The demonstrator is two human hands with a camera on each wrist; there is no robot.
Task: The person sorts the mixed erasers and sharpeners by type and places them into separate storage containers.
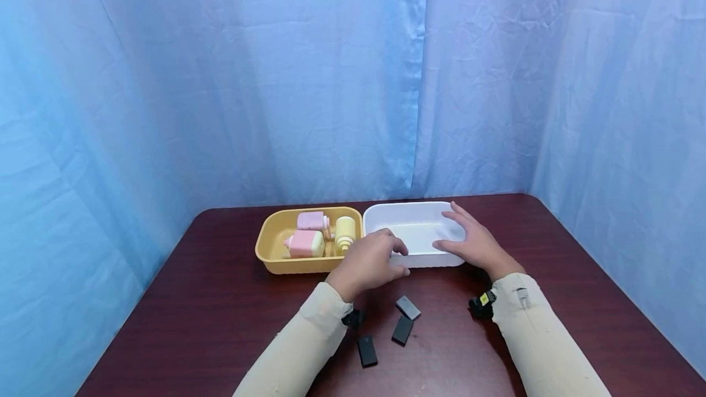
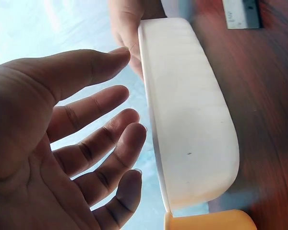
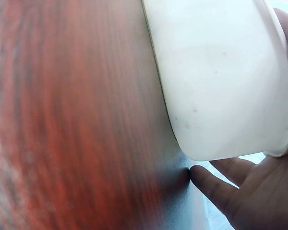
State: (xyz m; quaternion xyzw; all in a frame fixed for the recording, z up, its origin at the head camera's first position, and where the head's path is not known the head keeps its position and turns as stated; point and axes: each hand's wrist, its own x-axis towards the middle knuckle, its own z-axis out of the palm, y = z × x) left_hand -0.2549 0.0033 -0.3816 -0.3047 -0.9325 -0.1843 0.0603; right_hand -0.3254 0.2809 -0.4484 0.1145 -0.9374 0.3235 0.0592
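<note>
A white plastic basket (image 1: 409,260) stands on the dark red table. Near its front left corner, my left hand (image 1: 371,260) hovers with fingers loosely bent and nothing between them. In the left wrist view, that hand (image 2: 81,129) is apart from the basket's side wall (image 2: 192,115). At the basket's right end is my right hand (image 1: 477,242), thumb and fingers spread wide around the corner. The right wrist view has this hand (image 3: 259,191) close against the basket's end (image 3: 221,86); whether it presses there I cannot tell.
Left of the white basket, a yellow basket (image 1: 300,267) holds two pink bottles (image 1: 306,244) and a pale yellow bottle (image 1: 345,228). In front lie a grey block (image 1: 408,307) and two black blocks (image 1: 402,330). Blue curtains (image 1: 331,78) hang behind the table.
</note>
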